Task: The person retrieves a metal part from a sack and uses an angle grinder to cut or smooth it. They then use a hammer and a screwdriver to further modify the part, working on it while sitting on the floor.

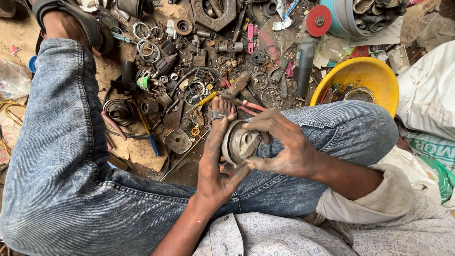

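- Round grey metal part [240, 142] sits between both hands, just above the bent right knee in jeans [332, 128], in front of the person's lap.
- Left hand [215, 166] cups the metal part from below and from its left side; palm under it, fingers curled up round the rim, closed on it.
- Right hand [284, 144] comes in from the right of the metal part; thumb and fingers pinch its right edge and top, also gripping it.
- Both hands touch the part; neither is nearer, they hold it together.
- Part is disc-like, flat face turned up toward the camera and slightly toward the right hand; its axis runs roughly up out of the left palm. A recess shows in the face, detail too dark to tell.
- Bare toes [221, 108] lie just beyond the metal part, touching the cluttered floor.
- Pink-handled pliers [246, 106] lie just past the part, beside the toes.
- Yellow bowl [374, 76] is well to the right and beyond the part, past the knee.
- Angle grinder with a red disc [308, 47] lies further beyond, near the bowl.
- Loose metal rings [147, 42] and scrap lie far up-left of the part.
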